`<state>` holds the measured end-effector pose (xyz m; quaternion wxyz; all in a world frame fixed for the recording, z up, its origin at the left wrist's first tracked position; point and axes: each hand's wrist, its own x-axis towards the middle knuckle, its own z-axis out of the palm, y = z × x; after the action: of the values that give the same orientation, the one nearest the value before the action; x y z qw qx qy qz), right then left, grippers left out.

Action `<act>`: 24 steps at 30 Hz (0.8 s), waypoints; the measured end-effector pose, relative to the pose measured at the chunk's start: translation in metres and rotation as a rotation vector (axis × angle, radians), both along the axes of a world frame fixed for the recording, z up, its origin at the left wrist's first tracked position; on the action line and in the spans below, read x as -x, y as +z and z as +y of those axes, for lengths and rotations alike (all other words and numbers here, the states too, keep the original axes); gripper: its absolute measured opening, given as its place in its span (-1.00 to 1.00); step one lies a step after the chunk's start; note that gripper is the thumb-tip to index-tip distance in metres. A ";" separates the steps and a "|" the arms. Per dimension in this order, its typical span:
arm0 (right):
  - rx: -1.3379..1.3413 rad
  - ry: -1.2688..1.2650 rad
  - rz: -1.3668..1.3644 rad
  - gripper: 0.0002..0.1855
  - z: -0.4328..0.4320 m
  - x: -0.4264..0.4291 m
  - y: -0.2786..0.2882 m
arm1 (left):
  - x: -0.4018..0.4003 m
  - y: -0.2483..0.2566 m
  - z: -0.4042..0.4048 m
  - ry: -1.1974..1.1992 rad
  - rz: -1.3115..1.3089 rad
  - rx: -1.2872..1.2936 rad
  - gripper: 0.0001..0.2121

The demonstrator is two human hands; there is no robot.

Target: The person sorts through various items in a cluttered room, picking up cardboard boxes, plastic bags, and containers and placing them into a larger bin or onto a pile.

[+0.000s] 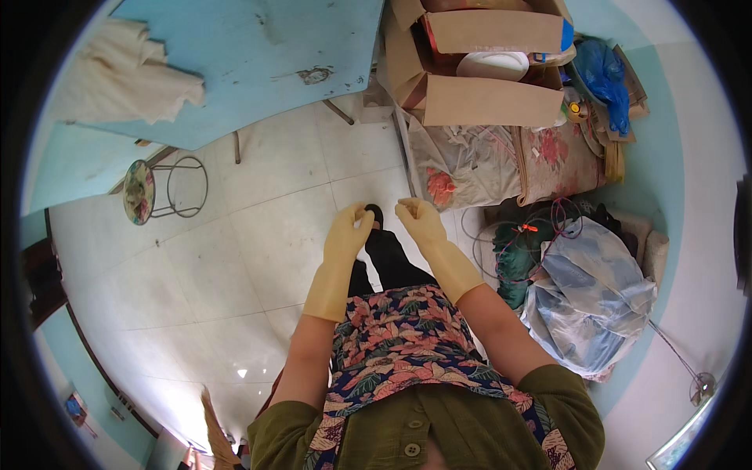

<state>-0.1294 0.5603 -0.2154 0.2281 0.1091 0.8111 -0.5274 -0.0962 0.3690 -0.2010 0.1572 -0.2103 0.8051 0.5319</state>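
Both of my hands wear long pale yellow rubber gloves and hang in front of my body over the tiled floor (pixel 282 235). My left hand (pixel 351 226) has its fingers curled, the thumb near the fingertips, with nothing seen in it. To its right, my right hand (pixel 421 218) is loosely bent and holds nothing visible. The two hands are apart. Below them lies my floral apron (pixel 405 341), over a green buttoned shirt (pixel 388 429). Between the hands a black shoe (pixel 374 212) and black trousers (pixel 390 258) show.
Ahead at left stands a blue table (pixel 264 64) with a cream cloth (pixel 129 76); a round stool (pixel 139 192) lies on its side nearby. At right are open cardboard boxes (pixel 493 100), a floral-covered surface (pixel 470 170), coiled tubing (pixel 540 235) and a blue-white plastic sheet (pixel 587 294).
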 end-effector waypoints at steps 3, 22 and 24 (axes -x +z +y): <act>0.003 -0.069 -0.045 -0.56 -0.013 0.040 -0.005 | 0.056 -0.030 -0.014 -0.032 -0.019 -0.012 -0.54; 0.125 -0.674 -0.617 -0.69 -0.130 0.028 -0.122 | 0.318 -0.396 -0.066 -0.060 -0.289 0.004 -0.39; 0.127 -0.654 -0.655 -0.68 -0.135 0.041 -0.133 | 0.340 -0.425 -0.056 0.003 -0.371 -0.021 -0.25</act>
<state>-0.1706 0.4255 -0.3485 0.3004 0.5055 0.5854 -0.5582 -0.4367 0.3127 -0.6263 0.3045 -0.3043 0.7564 0.4925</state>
